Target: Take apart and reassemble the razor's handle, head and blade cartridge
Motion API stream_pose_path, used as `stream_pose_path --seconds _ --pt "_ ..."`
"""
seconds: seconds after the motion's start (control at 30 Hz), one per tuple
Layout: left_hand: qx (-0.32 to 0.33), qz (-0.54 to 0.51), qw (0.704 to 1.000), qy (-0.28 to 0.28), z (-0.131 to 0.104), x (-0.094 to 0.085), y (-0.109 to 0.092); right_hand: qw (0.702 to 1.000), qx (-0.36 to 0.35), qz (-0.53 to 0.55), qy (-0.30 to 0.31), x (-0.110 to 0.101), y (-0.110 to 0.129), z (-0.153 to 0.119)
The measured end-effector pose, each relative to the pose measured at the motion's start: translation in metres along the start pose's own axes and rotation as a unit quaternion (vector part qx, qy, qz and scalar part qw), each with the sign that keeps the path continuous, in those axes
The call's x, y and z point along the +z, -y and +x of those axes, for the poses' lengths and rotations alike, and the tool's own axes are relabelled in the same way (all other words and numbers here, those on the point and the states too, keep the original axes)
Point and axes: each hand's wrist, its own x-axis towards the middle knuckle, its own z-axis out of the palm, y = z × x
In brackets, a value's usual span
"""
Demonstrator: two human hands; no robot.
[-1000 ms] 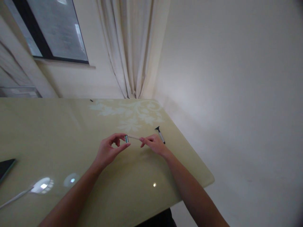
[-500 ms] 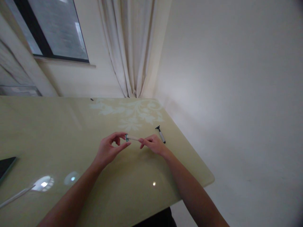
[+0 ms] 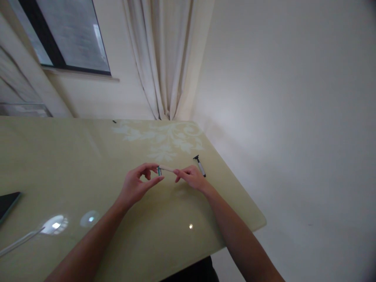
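Note:
Between my two hands is a razor with a pale handle (image 3: 167, 168) and a green-and-dark head (image 3: 159, 171). My left hand (image 3: 136, 184) pinches the head by its two ends, thumb below and fingertips above. My right hand (image 3: 192, 178) grips the far end of the handle, with the thumb on top. Just beyond my right hand a second razor (image 3: 200, 166), black with a grey grip, lies on the table.
The glossy cream table (image 3: 73, 164) has a pale floral pattern at the back. A small dark piece (image 3: 114, 121) lies near its far edge. At the left are a dark flat object (image 3: 8, 203) and a white cable (image 3: 22, 240). A wall (image 3: 279, 117) rises beyond the right edge.
The razor's head has turned slightly, showing more of its green side, and the handle slants a little differently. Both hands have shifted slightly right; their holds are the same.

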Motion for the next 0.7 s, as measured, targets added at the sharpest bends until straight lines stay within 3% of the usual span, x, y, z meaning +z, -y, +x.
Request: stream_pose_path --seconds 0.7 --pt "-0.009 0.003 1.000 0.009 -0.0008 -0.0018 -0.0010 0.999 0.025 -0.005 0.029 0.0005 0.0034 -0.0002"
